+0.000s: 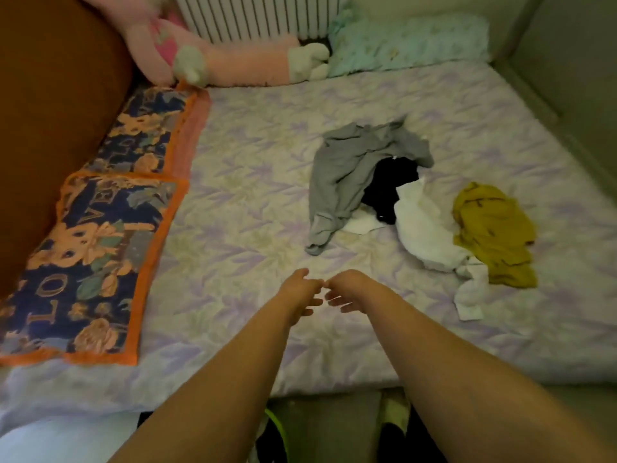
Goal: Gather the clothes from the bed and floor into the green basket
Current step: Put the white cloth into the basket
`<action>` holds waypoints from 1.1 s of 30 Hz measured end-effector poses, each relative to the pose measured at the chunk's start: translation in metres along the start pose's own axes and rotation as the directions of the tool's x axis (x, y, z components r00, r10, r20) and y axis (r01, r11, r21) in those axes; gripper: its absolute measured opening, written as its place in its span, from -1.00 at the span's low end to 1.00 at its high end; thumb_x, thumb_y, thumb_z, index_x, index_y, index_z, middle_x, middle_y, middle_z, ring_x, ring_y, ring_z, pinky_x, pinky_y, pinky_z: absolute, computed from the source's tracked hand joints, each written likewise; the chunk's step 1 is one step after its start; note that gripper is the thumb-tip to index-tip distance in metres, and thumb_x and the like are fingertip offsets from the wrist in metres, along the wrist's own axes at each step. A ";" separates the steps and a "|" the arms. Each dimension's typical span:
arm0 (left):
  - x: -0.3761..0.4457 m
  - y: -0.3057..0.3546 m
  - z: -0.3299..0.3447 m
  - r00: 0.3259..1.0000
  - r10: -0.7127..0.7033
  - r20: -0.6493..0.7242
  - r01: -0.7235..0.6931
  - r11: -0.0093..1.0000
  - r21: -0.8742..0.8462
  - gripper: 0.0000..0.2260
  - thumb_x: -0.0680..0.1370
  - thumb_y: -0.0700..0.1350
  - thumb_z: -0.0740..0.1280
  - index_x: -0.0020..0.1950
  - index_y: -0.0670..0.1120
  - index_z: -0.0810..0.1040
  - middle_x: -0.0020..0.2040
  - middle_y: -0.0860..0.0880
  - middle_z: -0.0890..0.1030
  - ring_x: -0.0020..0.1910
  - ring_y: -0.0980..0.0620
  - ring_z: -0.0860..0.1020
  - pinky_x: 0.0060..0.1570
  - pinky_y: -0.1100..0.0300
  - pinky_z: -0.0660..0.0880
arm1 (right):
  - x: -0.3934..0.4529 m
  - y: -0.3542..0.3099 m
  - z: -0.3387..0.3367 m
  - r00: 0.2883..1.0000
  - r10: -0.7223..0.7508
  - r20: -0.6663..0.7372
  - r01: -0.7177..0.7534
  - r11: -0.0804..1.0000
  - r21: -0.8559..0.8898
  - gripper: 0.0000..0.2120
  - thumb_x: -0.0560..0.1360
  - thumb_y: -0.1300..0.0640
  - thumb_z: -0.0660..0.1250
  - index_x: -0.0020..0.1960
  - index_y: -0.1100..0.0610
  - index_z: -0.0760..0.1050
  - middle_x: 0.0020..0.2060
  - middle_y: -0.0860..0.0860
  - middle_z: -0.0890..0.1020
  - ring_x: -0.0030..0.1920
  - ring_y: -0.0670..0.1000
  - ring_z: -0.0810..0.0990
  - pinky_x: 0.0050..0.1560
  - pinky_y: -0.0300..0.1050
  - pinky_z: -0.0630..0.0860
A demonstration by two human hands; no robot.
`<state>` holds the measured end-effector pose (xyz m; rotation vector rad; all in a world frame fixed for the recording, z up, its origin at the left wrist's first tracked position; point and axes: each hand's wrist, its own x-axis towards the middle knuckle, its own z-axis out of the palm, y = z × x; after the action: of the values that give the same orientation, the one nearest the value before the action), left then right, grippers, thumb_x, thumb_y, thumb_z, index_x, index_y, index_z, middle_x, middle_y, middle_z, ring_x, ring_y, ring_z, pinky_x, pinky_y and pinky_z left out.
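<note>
A grey garment (347, 168) lies crumpled in the middle of the bed (253, 182). A black garment (387, 185) is tucked against its right side, a white one (424, 225) lies in front of that, and a mustard-yellow one (494, 232) sits at the right. My left hand (300, 292) and my right hand (347, 290) reach out side by side over the sheet, fingers loosely bent, holding nothing, a short way in front of the grey garment. A sliver of the green basket (278, 429) shows at the bottom edge between my forearms.
Two dark floral pillows with orange borders (93, 262) line the bed's left side against a brown headboard (50, 111). A pink plush toy (227, 61) and a pale green pillow (410, 45) lie at the far end, below a radiator. A wall bounds the right.
</note>
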<state>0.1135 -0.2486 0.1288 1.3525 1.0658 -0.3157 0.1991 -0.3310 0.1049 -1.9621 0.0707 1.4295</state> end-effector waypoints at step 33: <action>0.256 0.127 0.221 0.927 -0.375 0.002 0.375 0.927 0.029 -0.20 0.50 0.43 0.03 0.57 -0.06 0.10 0.51 -0.17 0.25 0.40 -0.25 0.36 0.27 -0.26 0.40 | 0.230 0.015 -0.271 0.997 0.066 -0.030 -0.055 0.962 0.268 -0.38 0.45 0.06 0.46 0.37 0.30 0.31 -0.07 0.19 0.62 -0.18 0.06 0.59 -0.24 -0.13 0.52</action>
<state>0.4364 -0.3158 -0.0174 1.1635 1.3183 -0.6203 0.5033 -0.4149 -0.0587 -1.7775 0.3273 1.3436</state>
